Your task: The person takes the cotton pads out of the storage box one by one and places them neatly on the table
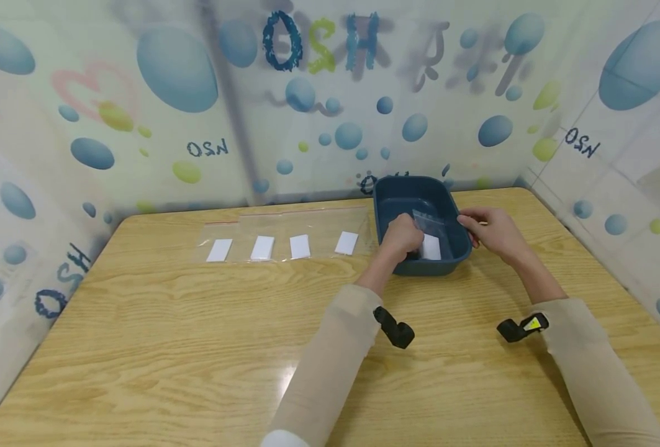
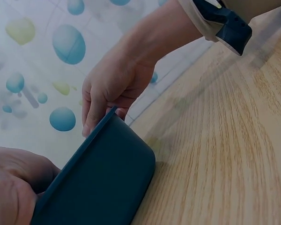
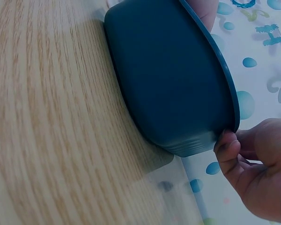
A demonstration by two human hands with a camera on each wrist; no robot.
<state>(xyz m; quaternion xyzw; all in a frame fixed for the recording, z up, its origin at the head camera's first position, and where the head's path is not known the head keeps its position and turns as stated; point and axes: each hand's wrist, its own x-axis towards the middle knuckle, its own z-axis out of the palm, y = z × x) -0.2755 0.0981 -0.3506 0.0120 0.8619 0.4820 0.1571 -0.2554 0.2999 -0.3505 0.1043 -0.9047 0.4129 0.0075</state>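
A dark blue plastic bin [image 1: 426,267] stands on the table toward the back right. My left hand [image 1: 402,237] reaches down into it, knuckles up, its fingertips hidden. Right beside those knuckles, inside the bin, is a clear zip bag [image 1: 427,218] with a white card [image 1: 431,247] in it; I cannot tell whether the fingers grip the bag. My right hand [image 1: 490,231] pinches the bin's right rim between thumb and fingers, which the right wrist view shows with the hand [image 3: 264,168] at the rim's corner.
Left of the bin, several clear zip bags [image 1: 321,221] lie in an overlapping row, with white cards [image 1: 262,248] in them. The wooden table [image 1: 195,347] meets a patterned curtain [image 1: 318,124] at its back edge.
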